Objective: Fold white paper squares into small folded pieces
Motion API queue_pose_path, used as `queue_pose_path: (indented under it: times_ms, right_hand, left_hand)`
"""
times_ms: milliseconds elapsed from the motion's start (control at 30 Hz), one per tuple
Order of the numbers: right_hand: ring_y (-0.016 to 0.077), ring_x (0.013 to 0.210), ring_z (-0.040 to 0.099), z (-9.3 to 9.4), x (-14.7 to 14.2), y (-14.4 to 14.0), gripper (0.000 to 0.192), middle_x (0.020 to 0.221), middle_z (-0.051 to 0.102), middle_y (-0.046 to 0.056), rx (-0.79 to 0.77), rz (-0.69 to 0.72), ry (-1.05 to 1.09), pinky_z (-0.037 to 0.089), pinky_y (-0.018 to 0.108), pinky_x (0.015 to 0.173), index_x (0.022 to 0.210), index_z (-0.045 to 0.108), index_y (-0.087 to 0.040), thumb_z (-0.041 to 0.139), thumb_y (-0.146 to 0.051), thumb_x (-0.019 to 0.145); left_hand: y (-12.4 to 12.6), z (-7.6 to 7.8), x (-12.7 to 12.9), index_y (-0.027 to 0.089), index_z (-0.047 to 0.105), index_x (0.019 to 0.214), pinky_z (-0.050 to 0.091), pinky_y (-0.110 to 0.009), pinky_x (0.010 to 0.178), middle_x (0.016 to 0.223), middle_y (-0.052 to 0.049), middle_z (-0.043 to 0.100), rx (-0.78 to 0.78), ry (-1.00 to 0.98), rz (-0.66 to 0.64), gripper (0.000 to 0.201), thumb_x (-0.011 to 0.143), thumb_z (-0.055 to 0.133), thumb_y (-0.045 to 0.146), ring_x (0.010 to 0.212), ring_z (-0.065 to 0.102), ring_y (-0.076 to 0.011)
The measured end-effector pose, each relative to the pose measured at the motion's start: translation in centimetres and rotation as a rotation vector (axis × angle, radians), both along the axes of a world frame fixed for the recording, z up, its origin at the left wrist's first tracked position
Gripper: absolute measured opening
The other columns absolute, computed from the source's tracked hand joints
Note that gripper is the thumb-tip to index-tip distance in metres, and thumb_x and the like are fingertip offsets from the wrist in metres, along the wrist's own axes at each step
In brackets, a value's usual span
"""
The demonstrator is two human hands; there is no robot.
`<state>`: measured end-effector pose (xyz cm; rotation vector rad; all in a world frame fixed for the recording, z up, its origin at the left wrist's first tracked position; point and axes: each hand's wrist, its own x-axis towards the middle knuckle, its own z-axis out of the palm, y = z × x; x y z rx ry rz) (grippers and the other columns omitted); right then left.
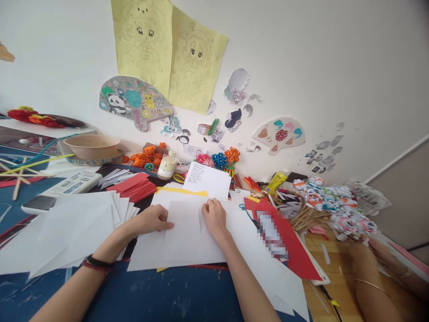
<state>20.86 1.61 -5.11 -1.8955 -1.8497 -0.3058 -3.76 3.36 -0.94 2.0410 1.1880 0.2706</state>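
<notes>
A small white sheet of paper [183, 223] lies between my two hands, over larger white sheets [147, 252]. My left hand [154, 220] is closed at its left edge, with the thumb resting on the paper. At the upper right edge, my right hand [215, 217] has its fingers curled together on the same sheet, and the paper bends slightly beside it. A strip of yellow paper [182, 191] shows just beyond the sheets. Behind my right hand, a white card with handwritten lines [209, 181] leans upright.
Left are loose white sheets [80, 219] and fanned red paper strips [136, 187]. A glue bottle [166, 166] and paper flowers [219, 161] stand behind. On the right are a red sheet [298, 252], a paper-flower bunch [330, 199] and another person's arms [370, 277].
</notes>
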Motion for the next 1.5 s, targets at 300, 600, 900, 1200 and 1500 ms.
queue_pose_path:
  times_ms: [300, 600, 900, 1200, 1500]
  right_hand:
    - [0.0173, 0.078, 0.049, 0.9, 2.2, -0.7, 0.016, 0.078, 0.056, 0.002, 0.032, 0.120, 0.043, 0.033, 0.027, 0.070, 0.082, 0.055, -0.019, 0.040, -0.018, 0.088]
    - [0.0183, 0.084, 0.048, 0.9, 1.9, -0.9, 0.010, 0.086, 0.055, 0.003, 0.064, 0.111, 0.015, 0.032, 0.028, 0.074, 0.087, 0.054, -0.019, 0.043, -0.017, 0.087]
    - [0.0176, 0.078, 0.047, 0.9, 1.9, -0.9, 0.018, 0.074, 0.055, 0.002, 0.035, 0.071, -0.059, 0.030, 0.028, 0.072, 0.071, 0.052, -0.019, 0.045, -0.022, 0.087]
    - [0.0156, 0.055, 0.042, 1.3, 2.1, -0.4, 0.035, 0.050, 0.048, -0.001, 0.101, -0.061, 0.180, 0.029, 0.028, 0.062, 0.052, 0.042, -0.020, 0.040, -0.027, 0.086]
    - [0.0144, 0.053, 0.043, 3.3, 1.3, -1.4, 0.035, 0.049, 0.046, -0.003, 0.068, -0.020, 0.909, 0.028, 0.024, 0.051, 0.048, 0.044, -0.020, 0.044, -0.037, 0.078]
  left_hand:
    - [-0.2, 0.0, 1.6, 0.019, 0.048, 0.050, 0.033, -0.024, 0.054, 0.054, 0.000, 0.059, 0.149, -0.031, 0.150, 0.042, 0.076, 0.041, 0.051, 0.053, 0.050, -0.0144]
    - [-1.2, -0.6, 3.6, 0.019, 0.046, 0.050, 0.033, -0.025, 0.056, 0.054, 0.000, 0.062, 0.207, -0.118, 0.184, 0.041, 0.081, 0.038, 0.046, 0.054, 0.052, -0.0150]
    - [-1.7, -0.7, 3.9, 0.020, 0.049, 0.052, 0.031, -0.025, 0.055, 0.055, -0.001, 0.062, 0.221, -0.101, 0.183, 0.039, 0.081, 0.038, 0.043, 0.057, 0.054, -0.0167]
    - [-1.7, -0.5, 3.9, 0.020, 0.042, 0.051, 0.030, -0.025, 0.055, 0.054, 0.000, 0.061, 0.236, -0.116, 0.103, 0.039, 0.082, 0.036, 0.041, 0.055, 0.053, -0.0154]
    - [-2.9, -0.1, 4.4, 0.019, 0.034, 0.053, 0.024, -0.025, 0.051, 0.051, 0.002, 0.049, 0.369, -0.030, 0.074, 0.036, 0.081, 0.039, 0.040, 0.051, 0.041, -0.0131]
